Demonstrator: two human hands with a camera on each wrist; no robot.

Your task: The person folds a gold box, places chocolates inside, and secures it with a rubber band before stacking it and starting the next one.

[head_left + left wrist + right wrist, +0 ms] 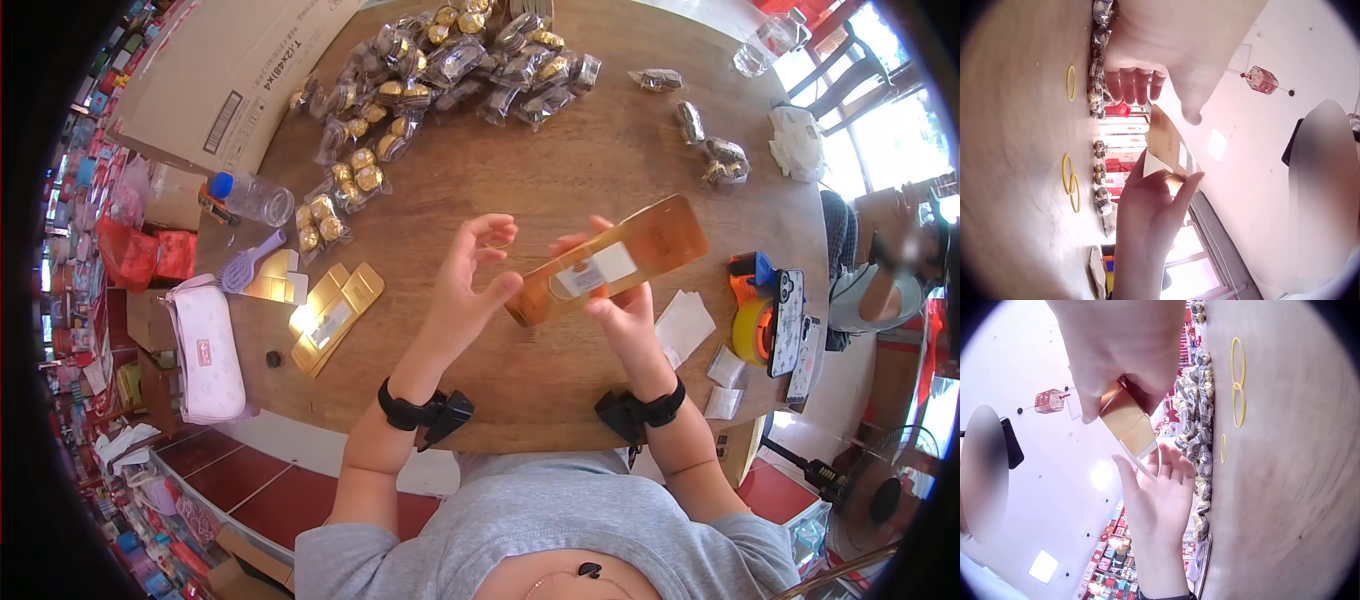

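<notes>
My right hand point(627, 318) pinches a gold cardboard box point(668, 238) with a white label and a window-like pale patch, held tilted above the table. One end of the box points up and to the right in the head view. My left hand point(470, 275) is held up beside the box's lower left end, its fingers loosely bent and its palm turned toward the box. In the right wrist view, the left hand point(1163, 503) sits just below the end of the box point(1127, 422), holding nothing. Two more gold box pieces point(330, 325) lie on the table at the left.
Bagged gold-wrapped chocolates point(400, 90) heap at the back beside a large carton point(225, 85). A bottle point(262, 202), hairbrush point(250, 265) and pink pouch point(208, 350) stand left. Right are white papers point(685, 328), yellow tape point(750, 332) and a phone point(786, 322). Thin yellow rings point(1071, 83) lie on the table.
</notes>
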